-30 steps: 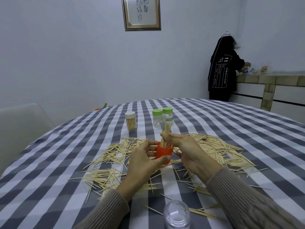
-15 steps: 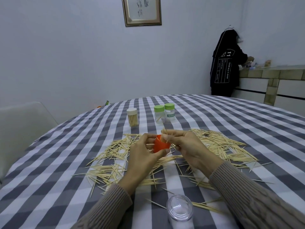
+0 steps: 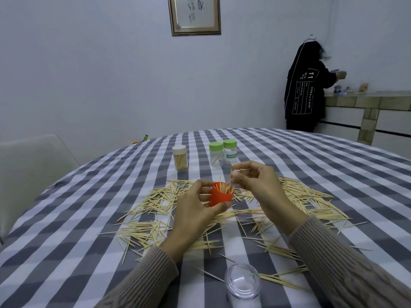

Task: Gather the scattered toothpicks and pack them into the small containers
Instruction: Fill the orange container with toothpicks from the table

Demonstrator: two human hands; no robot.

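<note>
Now your left hand (image 3: 195, 210) grips the small orange plastic cup-shaped container (image 3: 220, 196) between thumb and curled fingers, holding it above the grey-and-white checked tablecloth (image 3: 311, 165) with a bundle of thin pale wooden toothpicks (image 3: 224, 189) standing in its mouth. Your right hand (image 3: 255, 183) hovers just beside and above the rim, its thumb and forefinger pinching a few toothpicks, the other fingers loosely curled. Judge these sticks as very light, stiff yet easily snapped, and sharp at the tips; they probably roll and slip when loose, so take them by the mid-shaft in small aligned bunches. Most of the scattered toothpicks (image 3: 307, 196) lie in heaps on the cloth around both hands. A clear round plastic jar (image 3: 242, 285) stands near you, and two green-lidded clear jars (image 3: 222, 153) and a white-lidded jar (image 3: 180, 157) holding toothpicks stand beyond.
</note>
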